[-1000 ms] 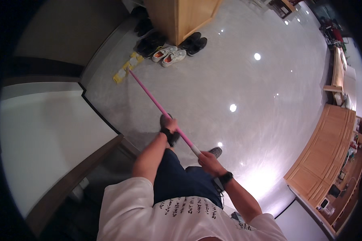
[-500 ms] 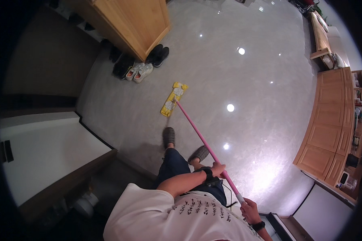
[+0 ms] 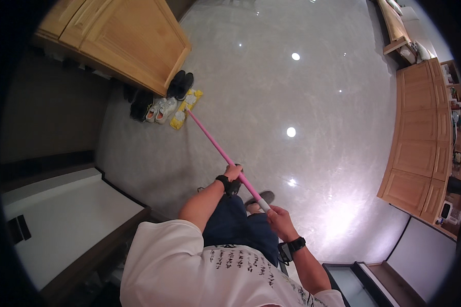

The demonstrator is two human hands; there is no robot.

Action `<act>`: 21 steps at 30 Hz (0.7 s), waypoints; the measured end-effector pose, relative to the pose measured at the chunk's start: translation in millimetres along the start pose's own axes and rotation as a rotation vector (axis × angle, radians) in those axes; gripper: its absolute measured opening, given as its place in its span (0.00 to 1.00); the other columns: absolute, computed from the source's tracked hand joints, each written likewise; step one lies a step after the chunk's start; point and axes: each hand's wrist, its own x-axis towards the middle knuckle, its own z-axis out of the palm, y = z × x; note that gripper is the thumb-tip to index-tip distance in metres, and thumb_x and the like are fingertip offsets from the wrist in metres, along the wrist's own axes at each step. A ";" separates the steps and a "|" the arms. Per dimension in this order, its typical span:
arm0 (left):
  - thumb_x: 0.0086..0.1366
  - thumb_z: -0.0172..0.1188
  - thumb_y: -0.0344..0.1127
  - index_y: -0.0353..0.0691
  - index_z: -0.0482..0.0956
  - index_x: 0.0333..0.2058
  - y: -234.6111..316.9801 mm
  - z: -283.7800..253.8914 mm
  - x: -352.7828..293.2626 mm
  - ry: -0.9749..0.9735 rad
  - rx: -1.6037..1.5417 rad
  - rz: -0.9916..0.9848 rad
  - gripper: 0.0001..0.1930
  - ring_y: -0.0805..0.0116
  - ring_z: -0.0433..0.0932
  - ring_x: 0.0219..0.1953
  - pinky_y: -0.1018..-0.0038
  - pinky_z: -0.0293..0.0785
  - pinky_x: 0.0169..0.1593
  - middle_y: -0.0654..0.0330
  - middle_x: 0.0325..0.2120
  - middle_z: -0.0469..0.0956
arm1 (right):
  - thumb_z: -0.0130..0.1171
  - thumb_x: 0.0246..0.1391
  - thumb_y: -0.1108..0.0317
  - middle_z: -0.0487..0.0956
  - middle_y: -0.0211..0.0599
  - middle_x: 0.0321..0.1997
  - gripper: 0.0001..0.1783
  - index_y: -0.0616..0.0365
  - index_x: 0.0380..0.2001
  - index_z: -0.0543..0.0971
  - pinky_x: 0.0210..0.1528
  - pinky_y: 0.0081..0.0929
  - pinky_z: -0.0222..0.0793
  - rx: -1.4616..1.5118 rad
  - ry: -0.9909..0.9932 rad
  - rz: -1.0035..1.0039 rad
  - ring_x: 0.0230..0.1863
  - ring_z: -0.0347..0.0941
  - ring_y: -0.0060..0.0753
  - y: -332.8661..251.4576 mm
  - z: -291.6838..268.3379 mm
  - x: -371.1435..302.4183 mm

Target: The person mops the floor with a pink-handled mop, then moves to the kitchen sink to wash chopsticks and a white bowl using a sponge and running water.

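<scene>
Pink mop handle (image 3: 212, 140) points forward-left (yellow head (image 3: 185, 107) lying crosswise to it)

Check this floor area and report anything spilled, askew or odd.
Nothing plainly stands out. The white shoes sit paired by the wooden cabinet, the yellow mop head lies beside them, and the left hand and right hand hold its pink pole. No spill shows on the grey floor.

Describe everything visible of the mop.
The mop has a long pink handle with a whitish section near its top and an oblong yellow head with pale patches, apparently fabric. The head lies on the floor beside shoes; the handle slants up from it. The left hand grips its pink part, the right hand its upper end.
</scene>
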 end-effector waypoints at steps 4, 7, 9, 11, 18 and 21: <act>0.62 0.50 0.31 0.31 0.69 0.35 -25.4 54.1 -19.0 -0.393 0.123 -0.118 0.08 0.49 0.81 0.28 0.55 0.80 0.31 0.47 0.26 0.78 | 0.55 0.63 0.66 0.71 0.20 0.24 0.21 0.64 0.57 0.74 0.18 0.14 0.54 0.061 0.100 -0.004 0.20 0.61 0.12 15.0 -39.8 -54.7; 0.63 0.53 0.33 0.32 0.72 0.33 -39.4 115.9 -43.6 -0.543 0.435 0.444 0.08 0.48 0.83 0.32 0.55 0.82 0.34 0.45 0.29 0.80 | 0.56 0.62 0.67 0.71 0.21 0.24 0.23 0.65 0.59 0.73 0.18 0.14 0.54 0.045 0.258 0.061 0.20 0.62 0.12 19.9 -78.7 -93.0; 0.64 0.52 0.34 0.30 0.73 0.33 -33.3 160.7 -57.3 -0.258 -0.211 -0.165 0.10 0.47 0.83 0.32 0.55 0.83 0.36 0.43 0.29 0.80 | 0.57 0.62 0.66 0.70 0.22 0.22 0.24 0.66 0.59 0.73 0.17 0.14 0.53 0.024 0.269 0.005 0.19 0.61 0.12 12.3 -93.2 -96.7; 0.65 0.50 0.34 0.29 0.74 0.34 -1.5 158.0 -45.5 -0.302 -0.122 -0.088 0.12 0.48 0.83 0.31 0.55 0.83 0.35 0.44 0.29 0.80 | 0.58 0.62 0.65 0.70 0.22 0.22 0.24 0.66 0.59 0.73 0.16 0.15 0.52 -0.029 0.256 -0.043 0.18 0.60 0.12 -7.0 -94.5 -81.2; 0.62 0.47 0.30 0.27 0.75 0.30 158.2 87.9 69.7 -0.168 -0.074 0.067 0.11 0.49 0.82 0.24 0.56 0.82 0.28 0.46 0.22 0.79 | 0.56 0.63 0.64 0.70 0.23 0.21 0.23 0.66 0.57 0.73 0.16 0.16 0.53 -0.024 0.174 -0.083 0.18 0.61 0.13 -138.4 -36.2 54.1; 0.60 0.47 0.29 0.25 0.75 0.30 220.0 65.3 108.7 -0.105 0.089 0.143 0.11 0.49 0.81 0.25 0.57 0.80 0.30 0.44 0.24 0.80 | 0.55 0.63 0.64 0.70 0.23 0.22 0.22 0.64 0.57 0.73 0.17 0.16 0.54 0.031 0.099 -0.040 0.18 0.61 0.14 -184.9 -26.4 106.5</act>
